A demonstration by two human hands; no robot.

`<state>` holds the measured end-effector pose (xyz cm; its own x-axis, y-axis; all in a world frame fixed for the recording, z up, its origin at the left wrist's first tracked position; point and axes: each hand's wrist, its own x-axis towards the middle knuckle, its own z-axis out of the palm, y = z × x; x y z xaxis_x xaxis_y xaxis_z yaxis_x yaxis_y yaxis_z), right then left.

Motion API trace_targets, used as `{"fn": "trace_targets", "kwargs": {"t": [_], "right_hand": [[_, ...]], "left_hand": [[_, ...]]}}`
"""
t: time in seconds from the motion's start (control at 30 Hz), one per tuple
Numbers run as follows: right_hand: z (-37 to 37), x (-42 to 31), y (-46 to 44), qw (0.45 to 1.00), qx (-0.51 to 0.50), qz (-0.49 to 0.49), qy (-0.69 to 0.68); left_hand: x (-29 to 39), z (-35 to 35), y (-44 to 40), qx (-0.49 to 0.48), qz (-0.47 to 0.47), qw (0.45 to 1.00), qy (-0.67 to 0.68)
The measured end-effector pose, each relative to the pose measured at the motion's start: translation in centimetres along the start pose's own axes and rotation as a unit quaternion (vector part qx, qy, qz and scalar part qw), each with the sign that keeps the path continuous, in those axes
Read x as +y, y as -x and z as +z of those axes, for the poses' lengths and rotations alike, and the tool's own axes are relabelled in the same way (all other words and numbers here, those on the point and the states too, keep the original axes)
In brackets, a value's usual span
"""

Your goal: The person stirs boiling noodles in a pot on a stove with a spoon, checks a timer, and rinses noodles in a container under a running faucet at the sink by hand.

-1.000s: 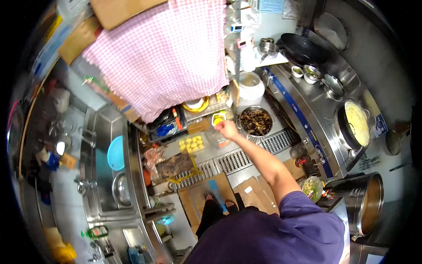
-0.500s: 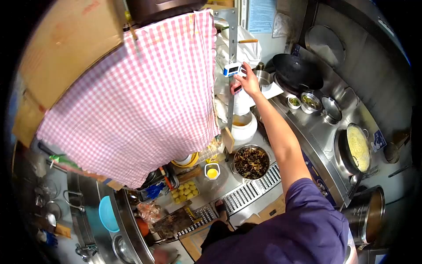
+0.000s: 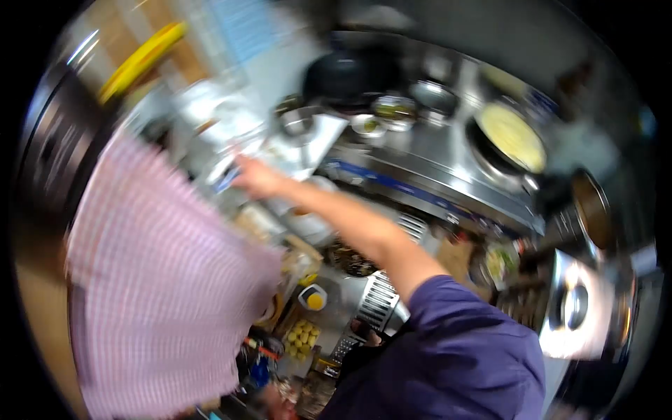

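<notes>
My right hand [image 3: 257,179] is stretched out at the end of my bare arm, at a small white and blue digital timer [image 3: 225,180] on the shelf post. Motion smears the fingers, so whether they grip the timer or only touch it does not show. A pink and white checked cloth [image 3: 168,287] hangs over the shelf just below and left of that hand. What looks like my left hand [image 3: 278,404] is a blurred skin-coloured patch at the bottom edge, its fingers unreadable.
A steel counter [image 3: 420,157] at the right holds a black wok [image 3: 343,73], small bowls and a pan of pale yellow food [image 3: 511,136]. Below my arm stands a pot of dark pieces [image 3: 350,260]. A tray of yellow round pieces [image 3: 302,339] lies near the floor grating [image 3: 378,301].
The view has turned right, so the cloth and timer sit further left and everything is blurred. My right hand is still at the timer. More of the counter's right end shows.
</notes>
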<state>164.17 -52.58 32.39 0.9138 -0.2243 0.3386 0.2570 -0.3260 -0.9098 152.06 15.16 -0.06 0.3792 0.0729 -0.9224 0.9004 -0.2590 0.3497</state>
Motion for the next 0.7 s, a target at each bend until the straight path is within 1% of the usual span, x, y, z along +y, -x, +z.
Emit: {"fn": "trace_targets", "kwargs": {"t": [0.07,0.1,0.13,0.17,0.2,0.23,0.27,0.3,0.33,0.37,0.4,0.43,0.5,0.53,0.57,0.6,0.63,0.67,0.7], "right_hand": [[0.4,1.3,2.6,0.991,0.043,-0.052,-0.119],[-0.3,2.5,5.3,0.978,0.076,-0.073,-0.181],[-1.6,3.0,8.8,0.979,0.126,-0.108,-0.119],[-2.9,3.8,13.9,0.967,0.203,-0.124,0.086],[-4.3,4.4,19.0,0.914,0.256,-0.13,0.286],[-6.1,7.3,24.7,0.91,0.246,-0.112,0.314],[-7.8,11.7,31.2,0.905,0.235,-0.097,0.341],[-10.7,14.1,38.9,0.9,0.144,0.003,0.412],[-12.6,15.9,47.0,0.89,0.106,0.238,0.373],[-14.0,20.8,56.5,0.85,0.038,0.391,0.351],[-13.3,24.5,67.0,0.852,0.204,0.408,0.258],[-16.3,16.9,72.5,0.792,0.132,0.543,0.247],[-14.8,16.2,83.2,0.711,0.342,0.572,0.224],[-15.7,12.4,87.7,0.725,0.383,0.536,0.201],[-16.4,10.8,91.6,0.705,0.406,0.549,0.193],[-17.1,9.2,95.9,0.672,0.461,0.578,-0.036],[-16.8,7.3,100.3,0.601,0.506,0.561,-0.261],[-15.4,4.7,102.9,0.566,0.549,0.554,-0.268],[-14.5,1.5,104.6,0.517,0.625,0.555,-0.185]], "left_hand": [[4.8,5.3,-0.7,-0.018,0.021,0.995,-0.095],[6.3,8.5,-0.9,-0.025,0.024,0.99,-0.134],[7.5,11.7,-0.9,-0.038,0.035,0.983,-0.174],[8.3,14.8,-0.9,-0.05,0.044,0.975,-0.212],[8.6,17.9,-0.7,-0.063,0.056,0.966,-0.243],[8.8,21.3,0.0,-0.077,0.07,0.956,-0.276],[8.7,24.7,0.8,-0.091,0.086,0.945,-0.303],[8.3,28.4,1.8,-0.107,0.1,0.931,-0.334],[7.7,31.9,2.6,-0.125,0.11,0.914,-0.37],[6.6,35.4,3.6,-0.142,0.118,0.895,-0.406],[5.8,39.0,5.0,-0.159,0.13,0.876,-0.436],[5.0,42.3,6.0,-0.176,0.137,0.856,-0.467],[3.1,49.0,8.3,-0.201,0.149,0.811,-0.529],[2.0,51.8,9.2,-0.212,0.15,0.786,-0.561],[0.8,54.7,10.1,-0.217,0.15,0.761,-0.593],[-0.4,57.6,11.0,-0.223,0.152,0.733,-0.624],[-1.6,60.7,11.6,-0.229,0.155,0.701,-0.657],[-2.8,64.1,12.2,-0.235,0.157,0.665,-0.691],[-4.1,67.7,12.8,-0.242,0.159,0.625,-0.725]]}}
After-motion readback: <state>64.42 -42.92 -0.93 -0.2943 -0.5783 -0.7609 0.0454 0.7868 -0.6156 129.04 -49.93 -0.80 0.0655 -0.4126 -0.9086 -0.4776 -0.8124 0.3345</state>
